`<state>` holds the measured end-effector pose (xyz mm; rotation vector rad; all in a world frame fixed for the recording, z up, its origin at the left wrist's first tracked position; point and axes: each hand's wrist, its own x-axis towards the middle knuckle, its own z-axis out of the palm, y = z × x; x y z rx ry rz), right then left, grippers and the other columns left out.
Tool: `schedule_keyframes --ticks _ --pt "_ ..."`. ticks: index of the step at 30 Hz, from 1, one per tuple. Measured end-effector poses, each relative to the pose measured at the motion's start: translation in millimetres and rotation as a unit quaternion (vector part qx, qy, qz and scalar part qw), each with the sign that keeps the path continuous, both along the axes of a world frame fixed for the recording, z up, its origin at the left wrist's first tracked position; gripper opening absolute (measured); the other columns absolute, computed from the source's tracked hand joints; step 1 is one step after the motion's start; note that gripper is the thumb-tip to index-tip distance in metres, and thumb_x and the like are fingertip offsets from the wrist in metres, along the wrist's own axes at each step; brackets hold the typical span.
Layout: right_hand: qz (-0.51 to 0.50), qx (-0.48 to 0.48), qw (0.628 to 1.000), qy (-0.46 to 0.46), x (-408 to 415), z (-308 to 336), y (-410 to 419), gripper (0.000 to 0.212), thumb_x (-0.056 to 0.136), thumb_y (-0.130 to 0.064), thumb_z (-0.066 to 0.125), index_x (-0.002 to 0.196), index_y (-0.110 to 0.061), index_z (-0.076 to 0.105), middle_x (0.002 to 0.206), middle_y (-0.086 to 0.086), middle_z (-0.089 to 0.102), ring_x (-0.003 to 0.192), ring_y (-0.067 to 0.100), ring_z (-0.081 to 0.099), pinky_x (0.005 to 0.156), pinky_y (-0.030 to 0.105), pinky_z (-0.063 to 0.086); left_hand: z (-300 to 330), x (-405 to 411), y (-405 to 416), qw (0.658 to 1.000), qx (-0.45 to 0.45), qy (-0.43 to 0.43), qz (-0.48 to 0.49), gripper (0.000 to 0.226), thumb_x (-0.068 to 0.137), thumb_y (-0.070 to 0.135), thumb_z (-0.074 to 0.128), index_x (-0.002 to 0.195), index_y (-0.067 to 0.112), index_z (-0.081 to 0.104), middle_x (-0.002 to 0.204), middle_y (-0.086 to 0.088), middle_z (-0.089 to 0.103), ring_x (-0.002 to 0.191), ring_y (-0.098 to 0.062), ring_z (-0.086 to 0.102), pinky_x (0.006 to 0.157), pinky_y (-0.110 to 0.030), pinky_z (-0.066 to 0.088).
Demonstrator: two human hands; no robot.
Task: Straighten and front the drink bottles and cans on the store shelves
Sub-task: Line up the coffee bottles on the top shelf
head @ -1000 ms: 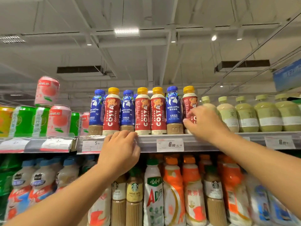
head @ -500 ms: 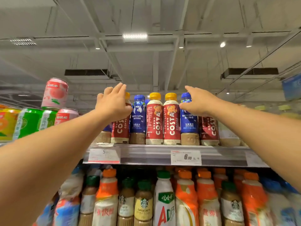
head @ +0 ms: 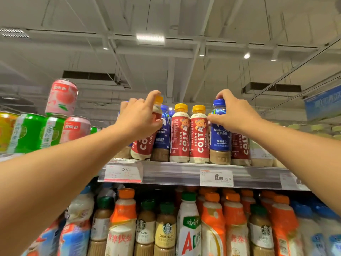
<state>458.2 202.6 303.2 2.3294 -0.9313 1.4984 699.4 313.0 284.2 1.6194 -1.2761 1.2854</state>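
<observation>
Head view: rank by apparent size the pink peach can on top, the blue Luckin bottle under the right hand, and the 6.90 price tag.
1. blue Luckin bottle
2. pink peach can
3. 6.90 price tag

The can stands farther left at an uncertain depth, so its true size against the bottle is unsure.

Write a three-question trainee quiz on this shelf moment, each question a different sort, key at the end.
1. True or false: the left hand grips a red Costa bottle that leans out of line.
2. Multiple choice: the right hand holds which bottle? A) green-capped Starbucks B) blue-capped bottle C) orange-capped milk drink
3. Fill in: the pink can stands stacked on top of other ____.

Key
1. True; its base sits on the top shelf while its top tilts right.
2. B; fingers curl round its cap and shoulder.
3. Cans; it rests on the green can and its neighbours.
</observation>
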Motion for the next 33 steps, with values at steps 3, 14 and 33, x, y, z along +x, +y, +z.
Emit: schedule_keyframes --ticks 3,14,33 --pt "0.004 -0.084 0.996 -0.007 -4 -1 18 0.046 0.083 -0.047 0.069 0.114 -0.031 0.039 0.1 0.0 0.06 0.081 0.023 0.06 0.066 0.037 0.05 -9 -7 13 0.99 0.001 0.048 -0.135 0.066 0.089 0.033 0.057 0.144 0.036 0.02 0.121 -0.01 0.053 0.102 -0.033 0.056 0.084 -0.042 0.041" --pt "0.181 -0.054 0.98 -0.063 93 26 96 0.043 0.073 -0.045 0.072 0.11 -0.033 0.052 0.093 -0.004 0.065 0.083 0.022 0.061 0.074 0.029 0.046 -47 29 114 0.928 -0.033 0.174 -0.327 0.064 0.078 0.033 0.077 0.128 0.05 0.04 0.095 0.009 0.067 0.076 -0.006 0.067 0.067 -0.029 0.058" --pt "0.016 0.024 0.999 0.029 187 5 74 0.066 0.089 -0.054 0.059 0.14 -0.019 0.037 0.139 0.012 0.045 0.117 0.032 0.053 0.077 0.037 0.044 -114 63 156 0.929 0.031 0.206 -0.306 0.063 0.081 0.033 0.074 0.129 0.053 0.037 0.107 0.012 0.065 0.085 -0.003 0.067 0.076 -0.027 0.057"
